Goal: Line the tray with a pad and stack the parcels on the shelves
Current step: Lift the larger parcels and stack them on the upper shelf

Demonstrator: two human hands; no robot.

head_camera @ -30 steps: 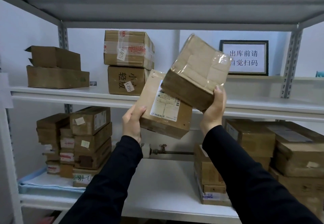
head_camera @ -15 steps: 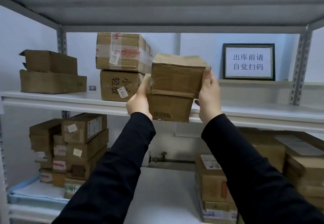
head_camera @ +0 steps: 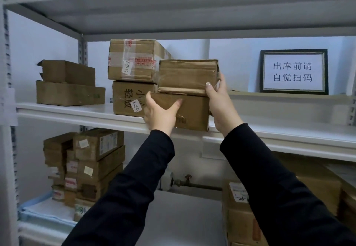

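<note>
Left hand (head_camera: 160, 113) grips lower box (head_camera: 192, 111), right hand (head_camera: 219, 99) upper box (head_camera: 187, 75), stacked on shelf (head_camera: 77, 112), stack (head_camera: 133, 78) at nine o'clock.

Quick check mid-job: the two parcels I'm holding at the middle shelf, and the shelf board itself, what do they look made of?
Upper parcel: brown corrugated cardboard, apparently wrapped in clear glossy tape that wrinkles and shines by the right hand. Lower parcel: plain matte cardboard under the left hand, faint print on its front. Shelf board: smooth and white, likely painted metal, judging by the perforated steel uprights.
</note>
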